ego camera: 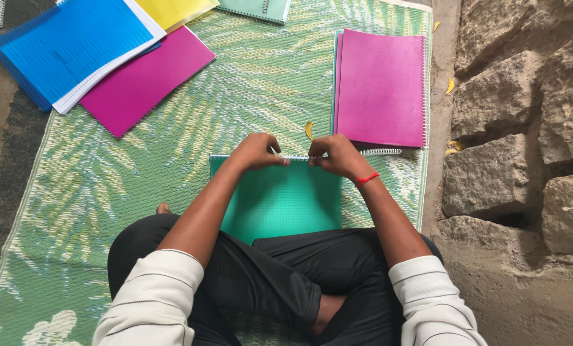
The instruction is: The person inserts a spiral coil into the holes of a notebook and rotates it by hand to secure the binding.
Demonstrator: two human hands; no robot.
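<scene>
Both forearms reach forward from pale sleeves pushed up to the elbows and converge toward the middle. The left hand (256,152) and right hand (338,156) sit near each other, knuckles up, fingers curled in a pinch. A red thread circles the right wrist. The legs are crossed beneath.

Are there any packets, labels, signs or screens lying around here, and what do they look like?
None in view: no package, label, sign or screen.
Only plain covers on the green woven mat: a teal notebook under the left hand and right hand, a magenta notebook beyond, blue sheets far left.
</scene>
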